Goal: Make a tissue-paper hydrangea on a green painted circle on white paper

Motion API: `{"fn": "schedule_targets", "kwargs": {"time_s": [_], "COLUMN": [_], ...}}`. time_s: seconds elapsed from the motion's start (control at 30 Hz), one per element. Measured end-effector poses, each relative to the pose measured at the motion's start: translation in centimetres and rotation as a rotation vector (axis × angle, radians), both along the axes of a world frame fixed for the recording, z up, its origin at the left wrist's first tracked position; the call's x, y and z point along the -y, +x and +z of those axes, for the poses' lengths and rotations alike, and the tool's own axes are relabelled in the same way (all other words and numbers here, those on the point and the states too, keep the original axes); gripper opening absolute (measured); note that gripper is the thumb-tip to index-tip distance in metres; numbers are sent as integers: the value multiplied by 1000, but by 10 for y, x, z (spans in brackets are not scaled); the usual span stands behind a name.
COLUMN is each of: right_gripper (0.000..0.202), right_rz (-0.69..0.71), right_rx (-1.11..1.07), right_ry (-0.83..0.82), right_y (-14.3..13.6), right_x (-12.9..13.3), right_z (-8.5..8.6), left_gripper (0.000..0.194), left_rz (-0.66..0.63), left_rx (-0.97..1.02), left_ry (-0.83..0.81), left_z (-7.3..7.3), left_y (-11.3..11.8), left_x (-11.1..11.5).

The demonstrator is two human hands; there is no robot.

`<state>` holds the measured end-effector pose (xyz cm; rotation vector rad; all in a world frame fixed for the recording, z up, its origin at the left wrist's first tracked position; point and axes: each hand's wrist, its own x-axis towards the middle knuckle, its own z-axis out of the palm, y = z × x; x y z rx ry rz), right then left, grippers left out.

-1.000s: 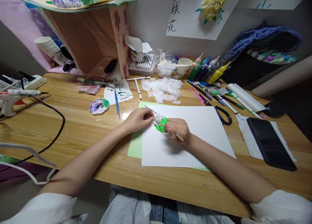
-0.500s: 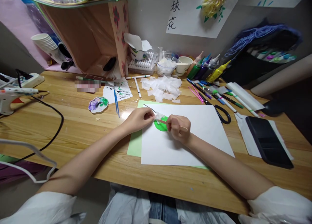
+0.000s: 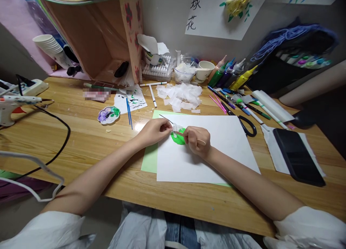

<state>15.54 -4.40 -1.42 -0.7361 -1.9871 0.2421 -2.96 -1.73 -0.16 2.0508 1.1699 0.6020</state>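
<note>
My left hand (image 3: 155, 131) is closed, pinching a thin dark wire (image 3: 165, 118) whose end pokes out above the fingers. A small white tissue-like tuft (image 3: 177, 127) sits at those fingertips. My right hand (image 3: 198, 139) is wrapped round a flat wooden stick (image 3: 201, 142). The stick's far end reaches the white tuft; whether it presses into it I cannot tell. Under both lies a bright green round patch (image 3: 177, 139), partly covered by the fingers, on a sheet of white paper (image 3: 216, 166). A light green sheet (image 3: 149, 162) shows beneath the white one.
Behind the paper lie torn white tissue pieces (image 3: 182, 95). Black-handled scissors (image 3: 247, 126), markers and a phone (image 3: 297, 157) lie to the right. Two blue brushes (image 3: 129, 113), a paint palette (image 3: 109, 115) and a glue gun (image 3: 13, 104) are on the left. Paint bottles (image 3: 240, 79) stand at the back.
The right hand and stick have shifted very slightly up and left. The left hand keeps its pinch, and the view has moved a little.
</note>
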Motion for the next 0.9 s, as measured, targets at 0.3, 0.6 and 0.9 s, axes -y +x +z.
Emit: {"fn": "schedule_targets", "kwargs": {"time_s": [0.3,0.6,0.9], "right_gripper": [42,42,43], "right_rz": [-55,27,-23], "right_rx": [-38,-51,-87], "right_ry": [-56,20,-46], "right_y": [-1,2,0], "right_x": [2,3,4], "right_z": [1,0,1], "left_gripper": [11,10,11], "left_rz": [44,44,34], "left_rx": [5,13,8], "left_ry": [46,45,36], "left_z": [-3,-4,-4], "left_y": [5,4,4], "left_x": [4,3,3]}}
